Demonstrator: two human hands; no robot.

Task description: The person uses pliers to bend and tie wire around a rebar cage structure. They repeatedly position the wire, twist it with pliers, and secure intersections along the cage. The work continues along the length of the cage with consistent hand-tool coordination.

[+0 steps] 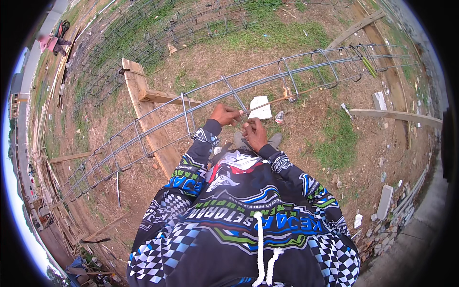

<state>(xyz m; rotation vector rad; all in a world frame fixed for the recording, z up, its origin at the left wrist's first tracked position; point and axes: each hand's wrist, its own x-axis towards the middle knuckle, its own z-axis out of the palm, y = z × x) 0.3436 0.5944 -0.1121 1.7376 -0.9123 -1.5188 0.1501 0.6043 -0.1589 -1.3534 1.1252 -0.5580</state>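
Observation:
A long steel rebar cage (210, 99) with square stirrups stretches across in front of me, from lower left to upper right. Next to the bottom corner of one stirrup (233, 93), my left hand (226, 115) has its fingers pinched together by the near bar. Just right of it and a little closer to me, my right hand (255, 133) is closed too, fingertips bunched under that bar. Whatever lies between the fingers is too small to make out. A tool with yellow-green handles (368, 67) hangs on the cage toward its right end.
A wooden plank support (149, 115) with a crosspiece carries the cage at left; another wooden beam (397, 115) lies at right. A white slab (259, 107) rests on the ground beyond my shoes. More rebar cages (143, 43) lie at the back. A person (50, 44) is far left.

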